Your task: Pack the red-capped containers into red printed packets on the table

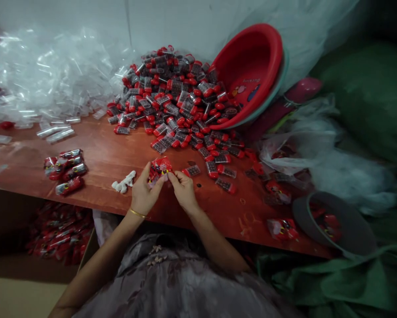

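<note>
My left hand (145,191) and my right hand (184,189) meet above the near edge of the red-brown table (119,154). Both pinch a small red printed packet (161,168) between their fingertips. A gold bangle sits on my left wrist. Just right of the hands lies a loose red-capped tube (192,170). A crumpled white scrap (124,182) lies left of my left hand.
A big heap of red-capped tubes (175,97) spills from a tipped red basin (251,70) at the back. Clear plastic sleeves (49,79) pile at the back left. Several wrapped packets (66,170) lie at left; a cardboard box (57,234) of them stands below. A grey bowl (334,225) sits at right.
</note>
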Available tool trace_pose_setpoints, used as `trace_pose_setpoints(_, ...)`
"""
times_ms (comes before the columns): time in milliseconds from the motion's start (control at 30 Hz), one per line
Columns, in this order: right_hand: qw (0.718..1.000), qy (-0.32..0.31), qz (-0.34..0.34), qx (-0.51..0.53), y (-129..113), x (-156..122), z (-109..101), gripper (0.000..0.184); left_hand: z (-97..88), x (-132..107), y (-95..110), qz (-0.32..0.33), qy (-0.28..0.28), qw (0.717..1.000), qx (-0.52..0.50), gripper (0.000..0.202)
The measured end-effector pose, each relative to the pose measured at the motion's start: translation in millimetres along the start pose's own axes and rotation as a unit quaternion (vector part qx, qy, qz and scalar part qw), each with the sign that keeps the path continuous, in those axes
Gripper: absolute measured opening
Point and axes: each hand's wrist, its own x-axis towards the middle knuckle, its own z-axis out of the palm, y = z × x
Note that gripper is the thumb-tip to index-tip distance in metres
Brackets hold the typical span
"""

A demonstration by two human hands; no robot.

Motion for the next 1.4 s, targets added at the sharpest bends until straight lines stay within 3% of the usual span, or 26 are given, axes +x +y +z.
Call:
trace_pose_setpoints(67, 0.998, 0.020, -0.023, -0.048, 0.6, -5.0, -1.9, 0.035, -0.8, -2.1, 2.2, -0.138, -0.037, 0.978, -0.151, 0.052)
trace_pose_setpoints(133, 0.994, 0.023, -0.048, -0.094, 2.2, -10.0, -3.9, 0.037, -0.2, -3.6, 5.8, -0.252, -0.060, 0.930, -0.259, 0.048)
trace_pose_setpoints(233, 0.987, 0.002, -0.080, -0.136, 6.4, -14.8, -4.7, 0.034, 4.4, -5.5, 9.4, -0.315, -0.037, 0.885, -0.340, 0.044)
trace_pose_setpoints(333, 0.987, 0.010, -0.078, -0.143, 11.5, -14.9, -5.3, 0.036, 11.9, -6.4, 6.6, -0.318, -0.021, 0.879, -0.354, 0.043)
trace_pose_setpoints(533, 0.962, 0.048, -0.111, -0.245, 15.4, 5.6, -20.9, 0.040, 13.7, 7.7, 2.4, -0.240, -0.012, 0.924, -0.298, 0.040)
trace_pose_setpoints(667, 0.915, 0.057, -0.105, -0.384, 12.7, 34.9, -30.3, 0.036, 9.9, 16.7, 6.0, -0.238, 0.007, 0.929, -0.283, 0.042)
trace_pose_setpoints(800, 0.848, 0.001, -0.051, -0.527, 5.8, 64.9, -25.7, 0.028, 14.8, 13.1, 4.8, -0.254, -0.016, 0.927, -0.276, 0.044)
trace_pose_setpoints(867, 0.830, -0.009, -0.039, -0.557, 1.9, 72.0, -22.5, 0.033, 17.2, 10.4, 4.0, -0.261, -0.011, 0.924, -0.279, 0.046)
trace_pose_setpoints(933, 0.833, 0.006, -0.056, -0.550, -2.1, 68.7, -21.9, 0.044, 17.8, 9.1, 4.0, -0.257, 0.004, 0.923, -0.285, 0.047)
trace_pose_setpoints(1033, 0.873, 0.034, -0.119, -0.472, -8.3, 43.5, -26.3, 0.040, 16.2, 8.7, 4.3, -0.227, 0.024, 0.929, -0.290, 0.046)
trace_pose_setpoints(1100, 0.902, 0.015, -0.154, -0.404, -11.2, 20.7, -31.0, 0.039, 15.1, 7.9, 3.7, -0.217, 0.035, 0.930, -0.295, 0.045)
trace_pose_setpoints(1167, 0.909, -0.007, -0.163, -0.384, -11.2, 3.1, -36.4, 0.038, 14.7, 5.8, 2.5, -0.235, 0.038, 0.921, -0.308, 0.046)
trace_pose_setpoints(1233, 0.889, 0.009, -0.142, -0.435, -7.3, -3.4, -43.7, 0.035, 14.7, 2.7, 1.4, -0.267, 0.044, 0.908, -0.321, 0.048)
trace_pose_setpoints(1333, 0.834, 0.042, -0.083, -0.544, 3.3, 5.0, -60.2, 0.041, 13.7, -2.5, 0.8, -0.304, 0.040, 0.895, -0.325, 0.051)
trace_pose_setpoints(1400, 0.819, 0.017, -0.075, -0.569, 10.3, 11.9, -73.7, 0.043, 11.4, -5.6, 1.1, -0.323, 0.027, 0.890, -0.320, 0.053)
